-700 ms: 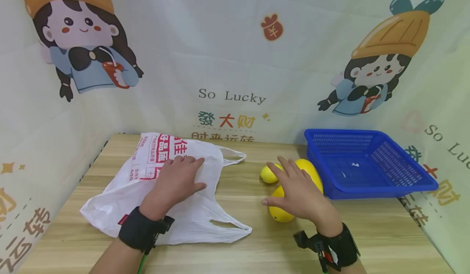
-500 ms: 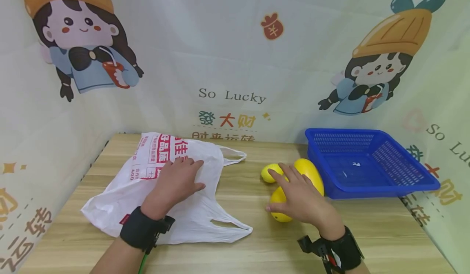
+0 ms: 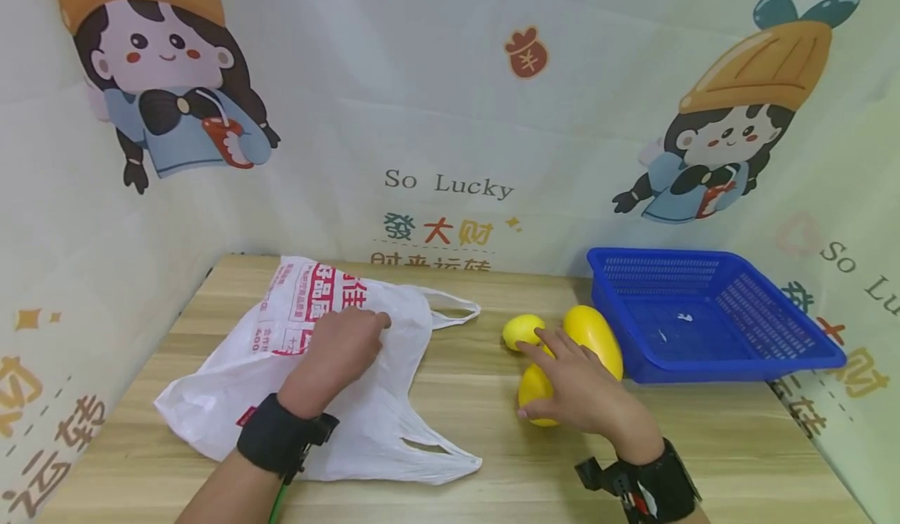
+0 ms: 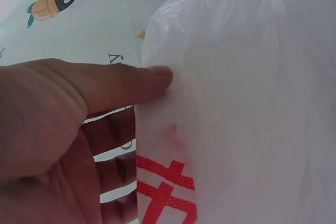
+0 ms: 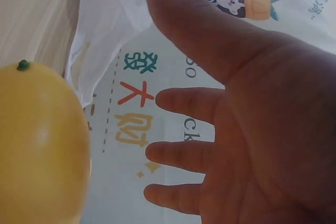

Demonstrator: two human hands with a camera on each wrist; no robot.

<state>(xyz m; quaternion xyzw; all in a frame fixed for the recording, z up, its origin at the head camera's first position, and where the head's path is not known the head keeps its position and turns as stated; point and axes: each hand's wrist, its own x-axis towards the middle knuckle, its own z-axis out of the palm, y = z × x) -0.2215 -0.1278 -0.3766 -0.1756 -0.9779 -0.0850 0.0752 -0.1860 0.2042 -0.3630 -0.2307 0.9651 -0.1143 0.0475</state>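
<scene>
A white plastic carrier bag [image 3: 394, 368] with red print lies flat on the left of the table. My left hand [image 3: 344, 352] pinches its upper layer; in the left wrist view the thumb lies in front of the plastic [image 4: 236, 103], with the fingertips hidden behind it. My right hand [image 3: 580, 391] is spread over a group of yellow fruits, its fingers fairly straight. These are a small lemon-like fruit [image 3: 522, 331], a large oblong one [image 3: 594, 333] and a rounded one [image 3: 536, 387] partly under the hand. A yellow fruit [image 5: 42, 145] with a green stem end stands apart from the fingers in the right wrist view.
A blue perforated plastic basket [image 3: 703, 364] stands at the back right, close beside the large fruit. The bag's two handles point right, toward the fruits. A printed cloth backdrop [image 3: 436, 102] closes off the wooden table [image 3: 485, 500] behind and at the sides.
My left fingers have curled in on the bag, and its print and edges have shifted slightly. My right hand has drifted a little right and down over the fruits, which keep their places.
</scene>
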